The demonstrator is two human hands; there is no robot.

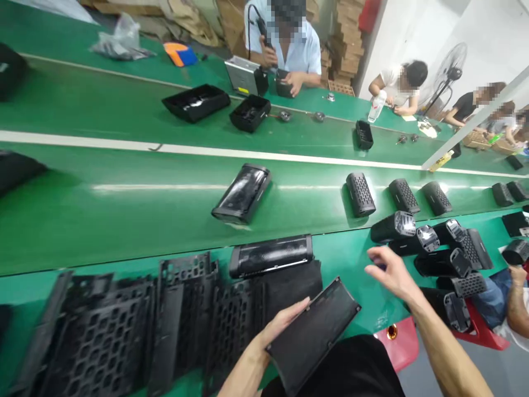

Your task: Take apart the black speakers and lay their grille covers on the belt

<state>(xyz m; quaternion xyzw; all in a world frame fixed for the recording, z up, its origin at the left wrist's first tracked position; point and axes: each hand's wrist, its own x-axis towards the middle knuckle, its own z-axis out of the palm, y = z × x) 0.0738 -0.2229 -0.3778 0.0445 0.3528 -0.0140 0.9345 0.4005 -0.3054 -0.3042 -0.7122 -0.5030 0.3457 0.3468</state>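
Observation:
My left hand (284,324) grips a flat black rectangular panel (316,333) by its left edge, tilted above my lap. Small pegs or holes show along the panel's rim. To the right of it, my right hand (392,271) hangs over the green bench, fingers apart and holding nothing. A black speaker-like housing (273,255) lies on its side at the bench's far edge, just beyond the panel. Dark cloth-like sheets (294,284) lie in front of that housing. Black honeycomb grilles (103,342) are stacked to the left of my left hand.
Several black housings (444,262) stand and lie at the right of the bench. A green conveyor belt (124,220) runs across, carrying a glossy black housing (243,193) and several grilled ones. Opposite, a person (285,49) holds a tool. A red stool (399,344) is below right.

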